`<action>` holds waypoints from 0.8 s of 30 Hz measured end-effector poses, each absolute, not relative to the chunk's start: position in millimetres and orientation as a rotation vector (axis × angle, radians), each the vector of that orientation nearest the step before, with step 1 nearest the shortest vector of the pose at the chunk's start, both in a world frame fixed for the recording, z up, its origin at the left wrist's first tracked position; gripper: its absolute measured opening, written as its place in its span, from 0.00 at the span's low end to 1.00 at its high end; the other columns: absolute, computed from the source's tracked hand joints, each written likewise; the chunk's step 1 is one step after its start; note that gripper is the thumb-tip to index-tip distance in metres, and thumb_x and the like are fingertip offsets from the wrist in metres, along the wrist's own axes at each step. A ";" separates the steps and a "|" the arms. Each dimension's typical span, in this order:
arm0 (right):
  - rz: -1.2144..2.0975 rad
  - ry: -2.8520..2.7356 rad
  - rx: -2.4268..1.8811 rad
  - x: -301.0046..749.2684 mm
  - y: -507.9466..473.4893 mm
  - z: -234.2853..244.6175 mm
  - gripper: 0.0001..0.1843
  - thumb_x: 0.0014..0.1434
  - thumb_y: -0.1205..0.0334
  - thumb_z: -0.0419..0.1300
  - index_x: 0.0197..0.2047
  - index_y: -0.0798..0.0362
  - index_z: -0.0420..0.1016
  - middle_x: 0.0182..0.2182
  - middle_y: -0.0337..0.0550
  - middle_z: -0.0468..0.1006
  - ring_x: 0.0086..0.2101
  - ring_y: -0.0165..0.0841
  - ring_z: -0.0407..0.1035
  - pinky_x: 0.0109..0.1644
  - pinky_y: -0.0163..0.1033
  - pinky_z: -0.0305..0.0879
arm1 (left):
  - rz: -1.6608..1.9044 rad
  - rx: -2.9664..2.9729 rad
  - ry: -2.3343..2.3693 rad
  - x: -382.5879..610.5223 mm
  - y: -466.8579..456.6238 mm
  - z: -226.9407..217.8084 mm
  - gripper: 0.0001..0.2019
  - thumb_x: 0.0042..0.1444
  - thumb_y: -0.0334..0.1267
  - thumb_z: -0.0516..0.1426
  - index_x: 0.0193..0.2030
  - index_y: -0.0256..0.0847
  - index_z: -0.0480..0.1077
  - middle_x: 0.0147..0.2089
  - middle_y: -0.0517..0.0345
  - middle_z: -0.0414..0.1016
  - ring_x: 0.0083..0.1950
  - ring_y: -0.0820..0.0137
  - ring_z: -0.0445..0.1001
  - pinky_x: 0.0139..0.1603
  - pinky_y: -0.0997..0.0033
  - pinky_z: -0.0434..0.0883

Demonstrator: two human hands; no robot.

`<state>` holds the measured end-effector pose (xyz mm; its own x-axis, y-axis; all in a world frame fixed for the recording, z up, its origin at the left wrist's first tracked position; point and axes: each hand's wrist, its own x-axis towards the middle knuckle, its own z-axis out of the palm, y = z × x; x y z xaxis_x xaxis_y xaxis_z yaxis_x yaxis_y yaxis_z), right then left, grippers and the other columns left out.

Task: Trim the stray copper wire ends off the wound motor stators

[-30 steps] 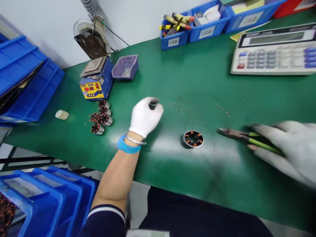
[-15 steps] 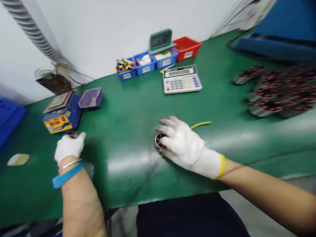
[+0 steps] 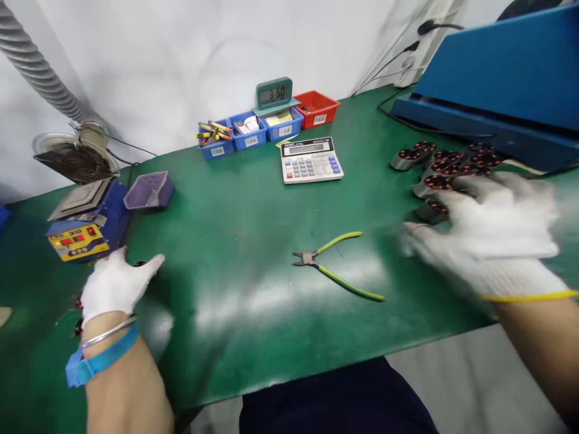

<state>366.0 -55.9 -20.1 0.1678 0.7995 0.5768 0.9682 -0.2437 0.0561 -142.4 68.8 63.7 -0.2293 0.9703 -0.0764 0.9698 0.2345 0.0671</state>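
On the left, my left hand [image 3: 116, 283] in a white glove has its thumb and fingers around a motor stator [image 3: 140, 263], which is mostly hidden. Dark and copper parts show beside that wrist, their shape unclear. Over on the right, my right hand [image 3: 488, 226], also gloved, is smeared by motion at the front of a group of motor stators [image 3: 436, 181]. One stator [image 3: 432, 211] lies between its thumb and forefinger; whether it is gripped cannot be seen. Green-handled side cutters [image 3: 310, 258] lie spread on the table between my hands.
A blue solder pot [image 3: 85, 232] stands beside the purple tray [image 3: 149, 191]. Behind the calculator [image 3: 312, 160] are small blue bins [image 3: 251, 138], a digital clock [image 3: 274, 93] and a red bin [image 3: 316, 110]. A blue machine [image 3: 493, 90] occupies the back right of the green table [image 3: 253, 325].
My right hand has swung from the middle to the stators on the right, uncovering the side cutters. The stator beneath it no longer shows there. The view has shifted right.
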 end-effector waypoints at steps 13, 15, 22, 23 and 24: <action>-0.301 -2.272 -1.830 281.7 -56.3 -43.4 0.20 0.66 0.55 0.51 0.50 0.55 0.78 0.53 0.59 0.77 0.38 0.45 0.74 0.39 0.51 0.70 | -0.052 2.446 1.604 -46.9 20.9 31.8 0.21 0.56 0.40 0.57 0.56 0.42 0.72 0.57 0.49 0.79 0.58 0.57 0.78 0.60 0.63 0.73; -0.236 -2.325 -1.703 276.7 -60.6 -43.1 0.20 0.62 0.47 0.56 0.46 0.53 0.78 0.50 0.60 0.77 0.37 0.47 0.73 0.38 0.53 0.70 | -0.021 2.463 1.485 -25.5 10.1 24.2 0.17 0.60 0.42 0.55 0.54 0.44 0.72 0.55 0.51 0.79 0.54 0.58 0.79 0.55 0.63 0.75; 0.211 -2.497 -1.472 210.4 -19.7 -59.0 0.20 0.67 0.53 0.49 0.51 0.49 0.78 0.50 0.51 0.78 0.39 0.39 0.75 0.38 0.45 0.73 | 0.008 2.155 1.382 -24.4 11.6 27.5 0.31 0.45 0.51 0.68 0.54 0.40 0.70 0.52 0.47 0.79 0.51 0.53 0.80 0.53 0.56 0.78; 0.210 -2.421 -1.557 206.1 -6.5 -56.8 0.22 0.67 0.52 0.48 0.53 0.50 0.78 0.53 0.52 0.77 0.41 0.42 0.75 0.39 0.47 0.73 | 0.009 2.107 1.309 -31.3 14.5 29.9 0.40 0.40 0.52 0.71 0.59 0.39 0.68 0.57 0.44 0.77 0.56 0.51 0.79 0.57 0.54 0.77; 0.216 -2.328 -1.632 203.2 4.5 -53.0 0.24 0.67 0.50 0.48 0.55 0.50 0.77 0.56 0.53 0.75 0.44 0.44 0.75 0.40 0.49 0.73 | 0.010 2.074 1.242 -38.3 17.6 31.8 0.49 0.36 0.52 0.73 0.65 0.38 0.64 0.63 0.41 0.74 0.61 0.48 0.76 0.61 0.53 0.75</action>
<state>203.2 4.5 -53.0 -0.3164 0.9368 0.1491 0.8933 0.3472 -0.2853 -38.3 17.6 31.8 0.5381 0.7738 -0.3343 0.7685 -0.2874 0.5716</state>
